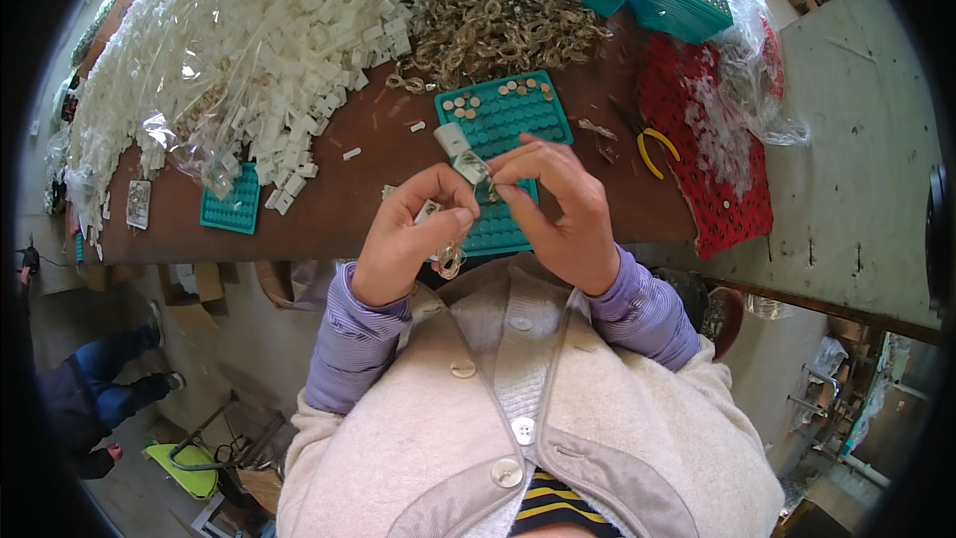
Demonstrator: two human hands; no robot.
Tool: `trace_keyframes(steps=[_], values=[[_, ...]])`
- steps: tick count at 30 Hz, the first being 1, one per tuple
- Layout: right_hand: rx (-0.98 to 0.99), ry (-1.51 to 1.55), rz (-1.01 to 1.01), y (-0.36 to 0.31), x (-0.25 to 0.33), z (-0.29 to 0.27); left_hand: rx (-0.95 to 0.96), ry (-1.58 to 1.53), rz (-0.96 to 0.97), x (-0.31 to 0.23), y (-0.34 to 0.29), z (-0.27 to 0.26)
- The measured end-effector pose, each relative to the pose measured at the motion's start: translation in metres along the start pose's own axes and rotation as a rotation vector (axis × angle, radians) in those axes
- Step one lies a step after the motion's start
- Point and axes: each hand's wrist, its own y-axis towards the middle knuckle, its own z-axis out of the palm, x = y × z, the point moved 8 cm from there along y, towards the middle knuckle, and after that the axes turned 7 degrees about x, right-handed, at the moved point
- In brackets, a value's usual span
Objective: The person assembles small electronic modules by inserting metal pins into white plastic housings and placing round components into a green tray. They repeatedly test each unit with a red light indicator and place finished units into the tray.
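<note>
Above a teal dimpled tray [553,120], my two hands meet with fingertips nearly touching. My left hand [413,229] is closed in a pinch on a small coiled clear-sheathed wire [450,259], which hangs below its fingers. My right hand [563,199] pinches the other part of this wire, just under a small white plastic case [468,164]. The fingertips partly hide how wire and case join. Small round metal discs [460,105] sit in some dimples along the tray's far rows.
White plastic cases [299,50] heap up at left, with coiled wires [498,30] beside them. Stacked teal trays [682,0] stand far right. Yellow-handled pliers [657,151] lie near a red patterned cloth [732,189]. Another teal tray [231,209] lies left; a person [100,389] is lower left.
</note>
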Motion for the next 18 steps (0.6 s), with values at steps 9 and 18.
trace_keyframes(steps=[9,18], values=[[0.134,0.638,0.427,-0.011,-0.039,0.015,0.055,0.179,-0.01,0.006,0.015,0.009],[-0.249,0.882,0.403,-0.008,-0.045,0.0,0.079,0.038,0.157,-0.001,0.004,0.013]])
